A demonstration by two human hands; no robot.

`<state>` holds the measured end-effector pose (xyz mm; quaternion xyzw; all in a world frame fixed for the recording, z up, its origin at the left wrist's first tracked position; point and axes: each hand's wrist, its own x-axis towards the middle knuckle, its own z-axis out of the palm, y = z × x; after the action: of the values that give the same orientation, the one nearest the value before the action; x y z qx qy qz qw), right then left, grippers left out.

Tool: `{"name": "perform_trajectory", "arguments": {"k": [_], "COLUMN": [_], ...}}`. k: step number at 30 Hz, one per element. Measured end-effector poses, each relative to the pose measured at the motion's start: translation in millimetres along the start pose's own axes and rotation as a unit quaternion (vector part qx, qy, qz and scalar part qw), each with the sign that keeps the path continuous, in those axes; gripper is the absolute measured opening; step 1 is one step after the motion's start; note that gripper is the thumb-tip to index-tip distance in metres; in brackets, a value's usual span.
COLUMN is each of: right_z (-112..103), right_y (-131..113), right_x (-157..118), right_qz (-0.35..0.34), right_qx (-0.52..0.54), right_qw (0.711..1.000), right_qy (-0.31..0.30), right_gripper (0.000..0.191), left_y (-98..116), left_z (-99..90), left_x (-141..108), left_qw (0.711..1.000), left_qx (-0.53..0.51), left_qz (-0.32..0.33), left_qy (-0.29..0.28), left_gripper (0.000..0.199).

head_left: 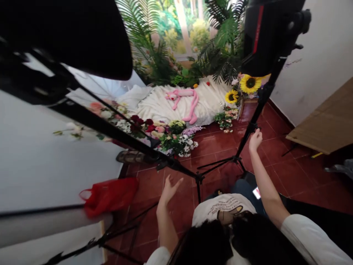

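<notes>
Just beside the right grip, one black light-stand pole.

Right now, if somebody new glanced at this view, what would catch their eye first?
Probably the pink plush toy, sprawled on the cream cloth near the upper middle. Next might come the yellow sunflowers to its right and the bright red bag at lower left. Nearer the camera, the right hand is curled at a black stand, while the left hand is open.
</notes>
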<state>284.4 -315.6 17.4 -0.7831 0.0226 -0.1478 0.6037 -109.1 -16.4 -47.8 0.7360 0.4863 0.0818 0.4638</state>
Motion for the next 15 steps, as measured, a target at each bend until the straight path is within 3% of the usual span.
{"name": "perform_trajectory", "arguments": {"k": [2, 4, 8, 12, 15], "right_z": [16.6, 34.6, 66.0, 89.6, 105.1], "right_y": [-5.5, -12.5, -28.8, -47.0, -62.6], "right_x": [-20.6, -43.5, -86.4, -117.9, -135.9], "right_qz": [0.018, 0.019, -0.008, -0.042, -0.072], "right_qx": [0.004, 0.015, 0.031, 0.037, 0.042], "right_qw": [1.000, 0.996, 0.974, 0.944, 0.921], "right_qy": [-0.005, -0.082, -0.226, -0.324, -0.380], "right_gripper": [0.053, 0.050, 0.048, 0.047, 0.046], "left_y": [34.3, 61.4, 80.6, 81.0, 86.9], "left_z": [-1.3, 2.0, 15.5, 31.2, 35.9], "left_x": [-2.0, -1.3, 4.3, 3.6, -1.5], "left_qw": [0.987, 0.972, 0.955, 0.927, 0.914], "left_qx": [-0.102, -0.152, -0.210, -0.240, -0.250], "left_qz": [0.121, 0.178, 0.160, 0.172, 0.180], "left_qy": [0.005, 0.029, 0.133, 0.233, 0.264], "left_gripper": [0.086, 0.079, 0.076, 0.082, 0.081]}}
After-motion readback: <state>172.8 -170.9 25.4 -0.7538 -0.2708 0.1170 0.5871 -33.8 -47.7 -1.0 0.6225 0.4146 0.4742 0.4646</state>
